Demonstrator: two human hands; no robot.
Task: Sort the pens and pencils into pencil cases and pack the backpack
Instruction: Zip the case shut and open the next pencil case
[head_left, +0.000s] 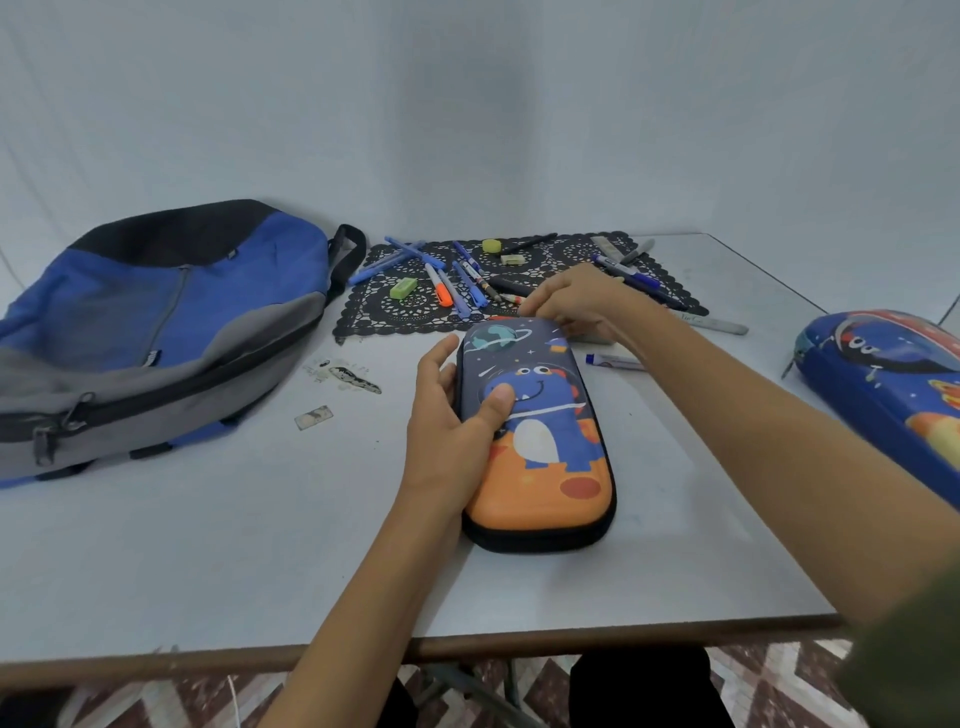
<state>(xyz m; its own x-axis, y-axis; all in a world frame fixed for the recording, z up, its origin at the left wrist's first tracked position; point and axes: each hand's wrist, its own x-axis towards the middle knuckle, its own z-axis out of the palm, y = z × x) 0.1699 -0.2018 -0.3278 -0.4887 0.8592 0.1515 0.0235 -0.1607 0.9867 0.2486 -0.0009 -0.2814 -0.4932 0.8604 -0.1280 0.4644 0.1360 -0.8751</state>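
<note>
Backpack (156, 322) one, cases two, dinosaur case (550, 467) in left hand (447, 441) grip, right hand (576, 296) grip unclear, blue case (883, 395) apart

No text can be read with certainty. The backpack (218, 291) carries a small dark tag (152, 358) near its zipper, with pale marks on it that are too blurred to read. The grey marker (719, 325) lying at the edge of the lace mat has dark handwriting-like print along its barrel, but the letters are not clear. The white pen with blue cap (615, 361) has faint print on its barrel, also too small. The pencil case (540, 441) shows only drawings: a dinosaur and planets.
</note>
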